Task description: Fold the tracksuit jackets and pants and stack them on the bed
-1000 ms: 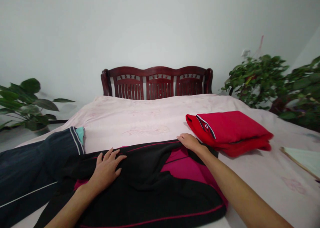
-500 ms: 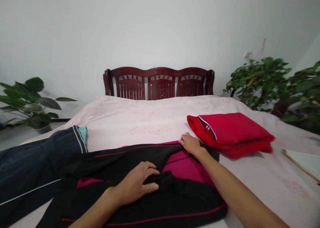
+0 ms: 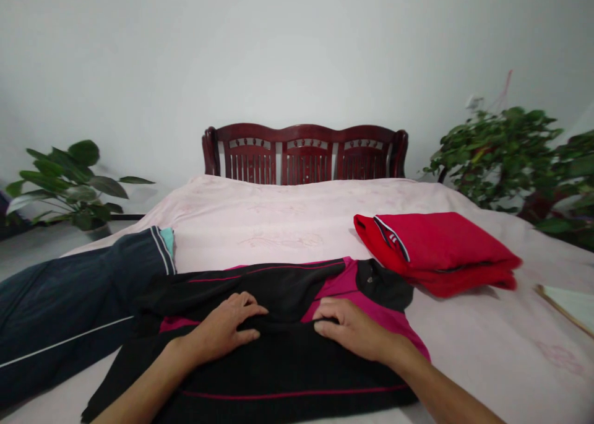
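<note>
- A black and magenta jacket (image 3: 288, 374) is laid flat at the near edge of the bed (image 3: 260, 226), around the middle of that edge, and its collar is seen toward the far side.
- The left hand (image 3: 223, 328) is placed on a fold of the black fabric, half open, with the fingers bent; whether the fold is gripped cannot be told.
- The right hand (image 3: 352, 331) is placed on the same fold, also half open, and no firm grip can be confirmed.
- A folded red garment (image 3: 440, 250) is lying just beside the jacket's collar, toward the right edge of the bed.
- Dark blue trousers (image 3: 69, 300) are laid over the left edge of the bed, with a teal lining (image 3: 167, 241) shown at the waist or cuff.
- A dark wooden headboard (image 3: 306, 155) is standing at the far edge, and potted plants (image 3: 501, 158) are placed beyond the bed's corners.
</note>
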`<state>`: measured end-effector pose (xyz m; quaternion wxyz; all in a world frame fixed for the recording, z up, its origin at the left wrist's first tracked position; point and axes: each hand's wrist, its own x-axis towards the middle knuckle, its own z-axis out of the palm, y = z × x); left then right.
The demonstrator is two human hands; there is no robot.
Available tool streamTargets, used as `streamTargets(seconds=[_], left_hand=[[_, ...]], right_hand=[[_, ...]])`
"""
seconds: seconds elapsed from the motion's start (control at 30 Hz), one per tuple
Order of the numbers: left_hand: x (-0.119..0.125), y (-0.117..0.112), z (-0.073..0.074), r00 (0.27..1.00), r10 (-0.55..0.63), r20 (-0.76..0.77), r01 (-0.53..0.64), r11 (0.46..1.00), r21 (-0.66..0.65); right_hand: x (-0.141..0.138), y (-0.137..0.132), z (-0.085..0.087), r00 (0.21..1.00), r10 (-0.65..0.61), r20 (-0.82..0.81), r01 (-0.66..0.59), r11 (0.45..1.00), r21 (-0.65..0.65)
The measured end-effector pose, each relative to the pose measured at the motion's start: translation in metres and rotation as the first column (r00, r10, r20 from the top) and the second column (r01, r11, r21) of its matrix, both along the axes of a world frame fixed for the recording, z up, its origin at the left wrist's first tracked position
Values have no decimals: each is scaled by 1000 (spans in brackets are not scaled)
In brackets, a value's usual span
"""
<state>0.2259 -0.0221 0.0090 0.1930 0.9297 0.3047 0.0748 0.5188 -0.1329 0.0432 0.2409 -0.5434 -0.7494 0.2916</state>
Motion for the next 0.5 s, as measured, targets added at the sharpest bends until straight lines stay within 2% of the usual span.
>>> streamTargets(seconds=[0.1,0.17,0.23,0.3,0.4,0.5], left_hand=[[-5,9,5,1000,11,23,-10,999,-46],[-10,15,8,997,76,21,-74,994,-75],[-17,18,10,987,158,-15,-159,985,-69],[-24,16,12,976,209,-54,-211,977,-38],[-32,7,10,969,225,-105,-225,974,9],[-33,-1,0,960,251,-125,-244,967,69]], right_hand=[[12,13,-8,995,-82,-63,85,995,45],[23,22,-21,975,-216,51,210,972,104],[31,27,-35,914,-352,200,325,932,158],[30,24,-44,864,-424,272,369,900,231],[13,9,-43,877,-407,254,298,877,377],[-10,-5,-42,912,-291,291,135,880,456]])
